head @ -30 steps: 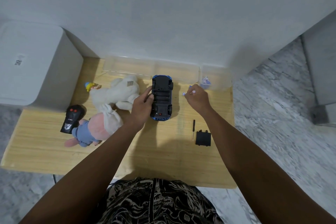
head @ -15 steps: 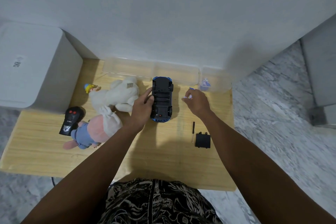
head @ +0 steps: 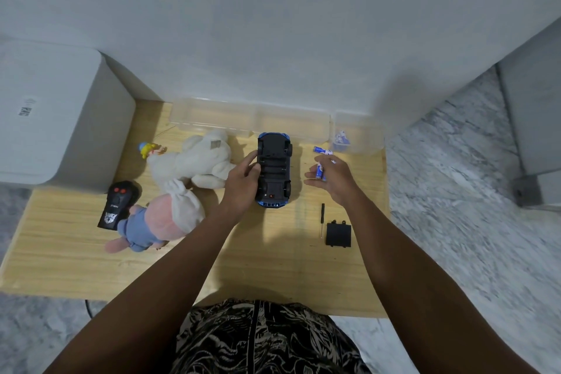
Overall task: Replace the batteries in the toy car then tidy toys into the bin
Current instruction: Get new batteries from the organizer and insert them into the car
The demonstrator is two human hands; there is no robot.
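The left hand (head: 243, 182) rests against the left flank of the toy car (head: 274, 170), fingers curled over its edge to steady it, while the right hand (head: 334, 179) hovers just to the car's right, thumb and fingertips pinched on a small blue battery (head: 320, 171). The car lies belly-up at the centre of the tabletop (head: 258, 270), its long axis running toward the top of the frame; the open battery bay runs along that axis, its slots looking empty, though I can't be sure. So the bay sits directly left of the battery hand, and that right hand is the one placed to carry the cell across. A second blue battery (head: 321, 149) lies on the wood just above the right hand. Below it are a slim screwdriver (head: 322, 218) and the black battery cover (head: 338, 235), set aside. Left of the car sprawl a white plush (head: 194, 161), a pink plush (head: 158, 222) and a black remote (head: 117, 205). A clear plastic bin (head: 249, 118) stands against the wall at the upper centre.
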